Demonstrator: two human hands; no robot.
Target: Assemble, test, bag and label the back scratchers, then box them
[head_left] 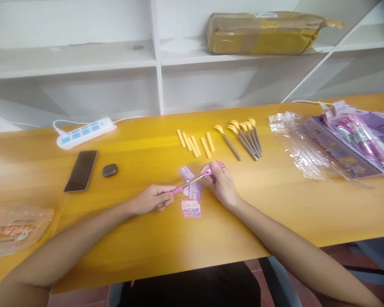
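My left hand [152, 199] is closed around the pink handle end of a thin metal rod [192, 182]. My right hand [220, 181] pinches the rod's other end, which carries a pink claw-shaped head [211, 170]. The rod hangs just above the yellow table [147, 238]. Under and beside it lie small pink printed cards [191, 208]. Further back lie several yellow handle pieces [196, 144] in a row and several metal rods with yellow claw heads [245, 138].
A black phone [81, 170], a small dark case [109, 170] and a white power strip [85, 131] sit at the left. Clear plastic bags [294, 143] and purple packaging [355, 143] lie at the right. An orange bag [14, 230] rests at the left edge. White shelves hold a cardboard parcel [264, 33].
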